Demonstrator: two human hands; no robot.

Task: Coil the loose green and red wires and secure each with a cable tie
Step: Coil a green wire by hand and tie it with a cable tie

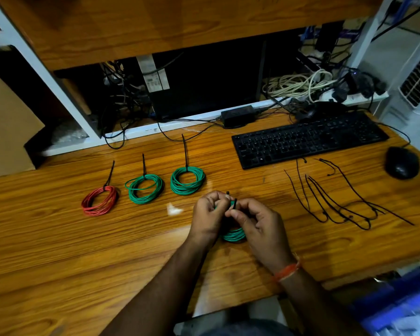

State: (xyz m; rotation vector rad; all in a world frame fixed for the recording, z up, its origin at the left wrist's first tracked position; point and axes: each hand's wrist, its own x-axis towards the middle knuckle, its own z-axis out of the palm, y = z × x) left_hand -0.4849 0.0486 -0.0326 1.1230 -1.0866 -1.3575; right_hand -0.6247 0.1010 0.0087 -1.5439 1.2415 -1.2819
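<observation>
1. Both hands sit nearest, low centre over the wooden desk [58,251]: left hand [207,214] curled round a coiled green wire bundle [234,235], right hand [255,221] pinching a thin black plastic cable tie [235,203] at the coil's top.
2. Tie looks mid-threading, not yet cinched; head vs tail too small to tell.
3. Done so far: a red wire coil [100,201] w/ tie, a loose-wound green coil [144,189] w/ tie, a tighter green coil [188,180] w/ tie, in a row left of the hands, tie tails untrimmed.
4. Spare black ties [337,204] lie scattered to the right.
5. Behind them: black keyboard [308,139], black mouse [401,162].
6. No loose wire seen, so this coil is prob. the last.
</observation>
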